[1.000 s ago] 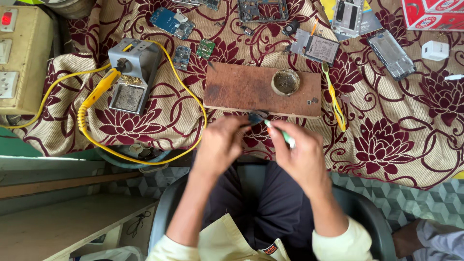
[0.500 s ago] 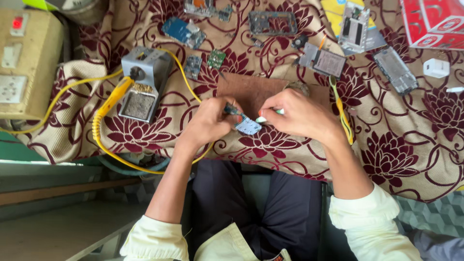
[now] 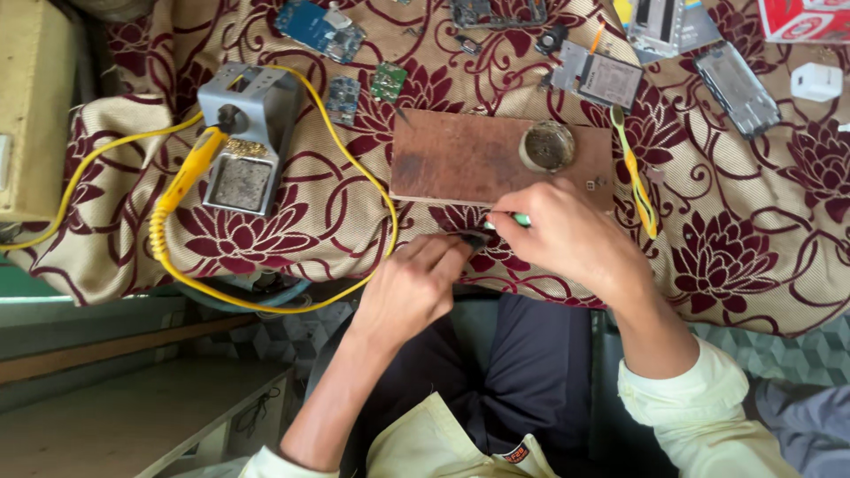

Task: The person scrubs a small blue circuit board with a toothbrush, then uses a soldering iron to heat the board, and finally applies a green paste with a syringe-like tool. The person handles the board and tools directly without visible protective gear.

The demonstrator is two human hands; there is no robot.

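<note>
Small dark part (image 3: 472, 239): pinched between the fingertips of the left hand (image 3: 409, 292) at the near edge of the desk, just below the wooden board; too small for its kind to be told.
Left grip: closed on the small dark part, fingers curled together.
Green-tipped tool (image 3: 512, 219): held in the right hand (image 3: 571, 237), its tip pointed toward the small dark part and almost touching it.
Right grip: closed around the green-tipped tool, only the tool's end left showing.
Wooden board (image 3: 460, 159): laid flat on the flowered cloth (image 3: 735, 257), just beyond both hands; a round tin (image 3: 547, 146) is set on its right part.
Soldering stand (image 3: 245, 137): placed well to the left of the board, with a yellow-handled iron (image 3: 188, 173) seated in it and a yellow cable (image 3: 354, 133) looped around it.
Circuit boards (image 3: 341, 97): scattered along the far side of the cloth.
</note>
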